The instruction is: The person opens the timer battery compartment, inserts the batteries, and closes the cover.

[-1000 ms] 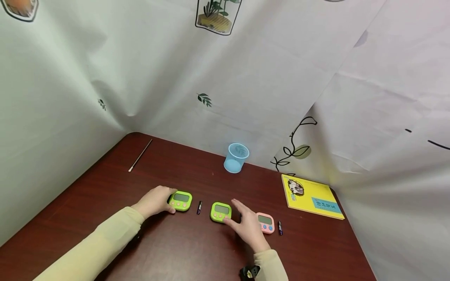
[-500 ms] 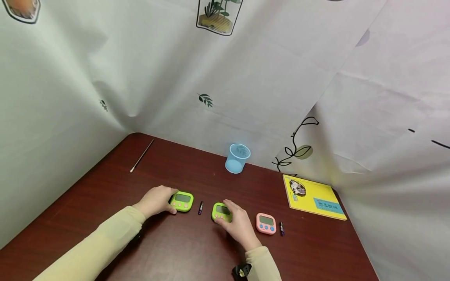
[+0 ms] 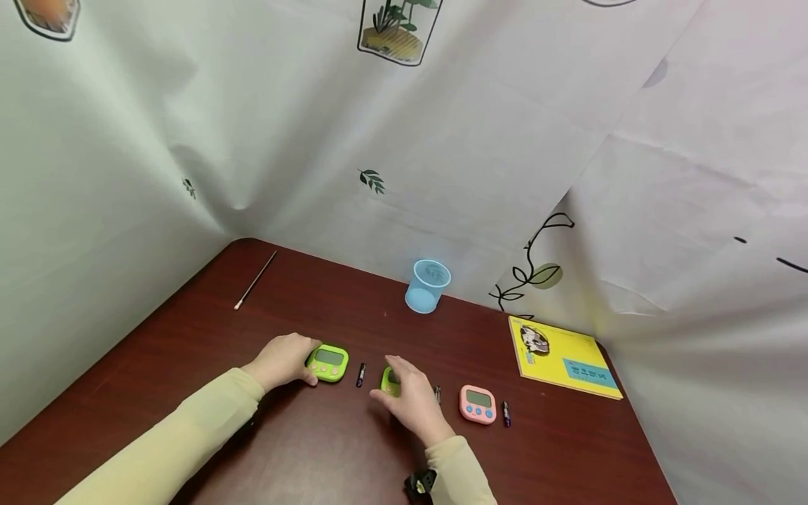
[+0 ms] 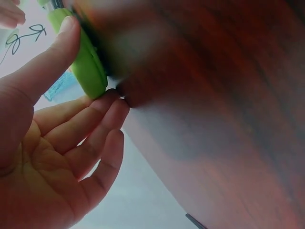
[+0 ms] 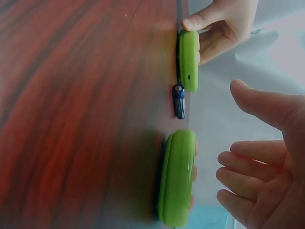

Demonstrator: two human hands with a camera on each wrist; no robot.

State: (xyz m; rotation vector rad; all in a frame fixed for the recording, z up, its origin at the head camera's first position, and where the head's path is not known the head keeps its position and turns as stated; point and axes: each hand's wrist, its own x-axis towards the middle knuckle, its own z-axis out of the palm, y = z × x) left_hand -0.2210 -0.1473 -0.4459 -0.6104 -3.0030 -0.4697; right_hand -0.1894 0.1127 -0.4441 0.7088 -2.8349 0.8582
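Note:
My left hand (image 3: pixel 284 360) pinches the left edge of a green digital timer (image 3: pixel 329 362), which lies face up on the table. In the left wrist view the thumb and fingers sit on opposite edges of this green timer (image 4: pixel 88 64). Over a second green timer (image 3: pixel 388 383) hovers my right hand (image 3: pixel 413 401), hiding much of it. The right wrist view shows that hand (image 5: pixel 262 167) with spread fingers, apart from the second timer (image 5: pixel 178 179). A small dark battery (image 3: pixel 361 374) lies between the two green timers, and another battery (image 3: pixel 438 393) is right of my right hand.
A pink timer (image 3: pixel 477 405) lies to the right, with a battery (image 3: pixel 506 414) beside it. Farther back stand a blue cup (image 3: pixel 427 286) and a yellow book (image 3: pixel 564 356). A thin stick (image 3: pixel 255 280) lies at the back left. White fabric surrounds the table's far sides.
My right hand has moved left, from between the green and pink timers to over the second green timer. A battery has come into view behind it. The left hand stays put.

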